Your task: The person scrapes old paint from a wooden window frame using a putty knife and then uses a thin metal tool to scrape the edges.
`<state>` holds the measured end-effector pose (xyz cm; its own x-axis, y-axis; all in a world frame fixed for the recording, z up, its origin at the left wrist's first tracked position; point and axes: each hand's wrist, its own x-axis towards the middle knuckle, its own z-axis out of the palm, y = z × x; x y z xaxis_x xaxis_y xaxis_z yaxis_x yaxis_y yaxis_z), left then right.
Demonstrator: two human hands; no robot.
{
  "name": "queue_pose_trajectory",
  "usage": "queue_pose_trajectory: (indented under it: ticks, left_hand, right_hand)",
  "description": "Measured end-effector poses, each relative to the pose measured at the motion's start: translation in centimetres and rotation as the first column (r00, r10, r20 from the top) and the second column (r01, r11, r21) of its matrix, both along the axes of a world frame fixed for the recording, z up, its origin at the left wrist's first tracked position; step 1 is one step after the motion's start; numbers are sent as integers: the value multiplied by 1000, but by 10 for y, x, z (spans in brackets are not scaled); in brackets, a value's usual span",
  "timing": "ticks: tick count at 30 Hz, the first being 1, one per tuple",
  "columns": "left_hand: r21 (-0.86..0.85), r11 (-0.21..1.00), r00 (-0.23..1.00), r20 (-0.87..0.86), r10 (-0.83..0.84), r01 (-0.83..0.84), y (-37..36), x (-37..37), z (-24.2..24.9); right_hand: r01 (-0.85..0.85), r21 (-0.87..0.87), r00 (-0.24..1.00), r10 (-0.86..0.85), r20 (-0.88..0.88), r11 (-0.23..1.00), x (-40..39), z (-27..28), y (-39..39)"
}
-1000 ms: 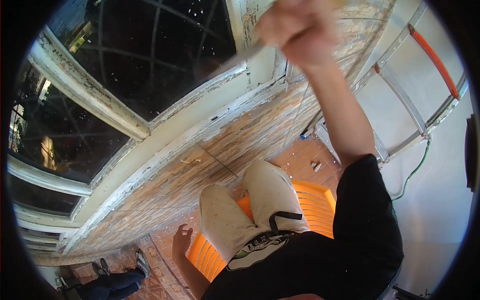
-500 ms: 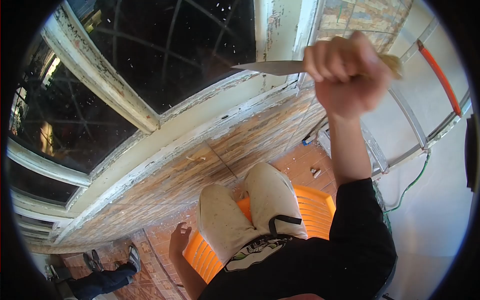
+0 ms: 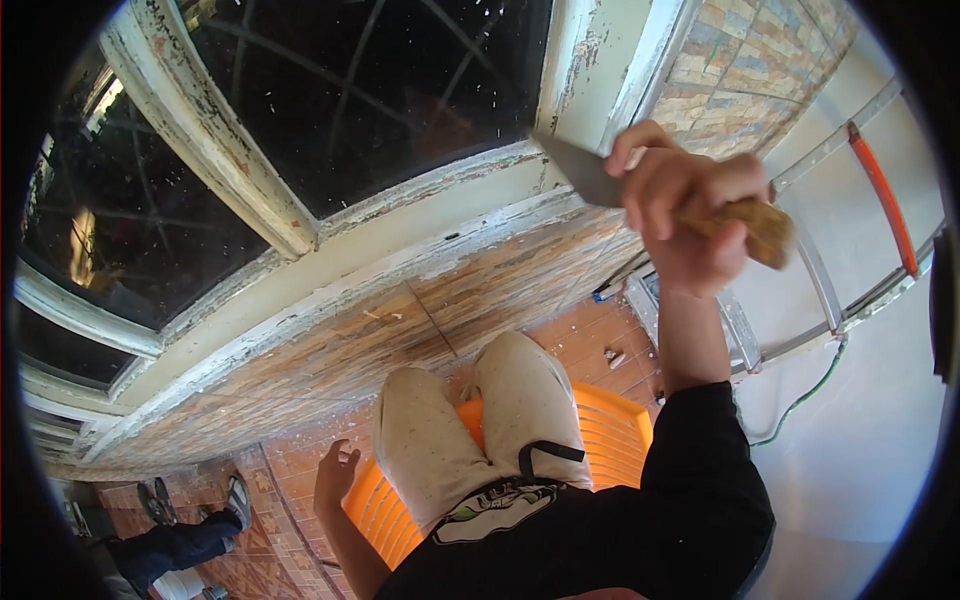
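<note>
My right hand is raised before the lower right corner of the window and closed around the rough tan handle of a knife. The knife's grey metal blade points up and left, its tip overlapping the white window frame in this view. Old paint on that frame is chipped and flaking. My left hand hangs low beside the orange plastic chair I sit on. Its fingers are loosely bent and apart, with nothing visible in them.
Stone-patterned tiles cover the wall below the window. A metal ladder with an orange-red part stands at right, near a green cable. White flakes and small debris lie on the floor tiles. Another person's legs show at lower left.
My right hand has lowered slightly and turned, so the knife's blade now slants up-left instead of lying nearly level. My view has shifted a little; the left hand still hangs beside the chair.
</note>
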<state>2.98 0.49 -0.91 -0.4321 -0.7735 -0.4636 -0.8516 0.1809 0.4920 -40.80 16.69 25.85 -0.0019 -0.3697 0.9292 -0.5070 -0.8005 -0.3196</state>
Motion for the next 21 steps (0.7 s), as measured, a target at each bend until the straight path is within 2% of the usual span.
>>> queue_pose_trajectory:
  ticks: [2, 4, 6, 8, 12, 14, 16, 18, 19, 20, 21]
  left_hand:
    - [10, 1000, 1000, -3, 7, -7, 0, 1, -1]
    - [22, 999, 1000, -5, 24, -24, 1, 2, -2]
    - [14, 1000, 1000, 11, 18, -19, 0, 1, 0]
    - [17, 1000, 1000, -17, 15, -14, -1, 1, 0]
    - [10, 999, 999, -10, 44, -44, -2, 1, -2]
    - [4, 998, 998, -7, 55, -55, -3, 4, -3]
    - [21, 999, 999, -14, 33, -33, -3, 5, -6]
    - [17, 999, 1000, -12, 28, -28, -3, 4, -6]
    - [4, 1000, 1000, -13, 21, -21, -3, 5, -6]
    - [7, 1000, 1000, -13, 18, -18, -3, 6, -6]
    - [21, 999, 999, -32, 42, -41, -3, 6, -6]
  right_hand:
    - [-1, -54, 998, -2, -60, 999, -6, 1, -9]
    - [-221, -142, 975, 219, -27, 965, -9, 11, -5]
    - [-232, -152, 967, 211, -143, 961, -4, 34, 0]
    - [-162, -143, 959, 122, -258, 976, -6, 47, 3]
    - [-100, -165, 949, 44, -312, 981, -6, 40, -4]
    - [-308, -54, 934, 290, -210, 950, -9, 41, 13]
    - [-317, -20, 929, 307, -206, 948, -8, 42, 18]
    - [-2, -142, 997, -10, -81, 990, 2, 28, 6]
    - [121, -90, 990, -127, -63, 989, 1, 20, -6]
    - [182, 30, 980, -179, -82, 983, 4, 19, -14]
    - [151, 30, 982, -146, -119, 988, 0, 21, -15]
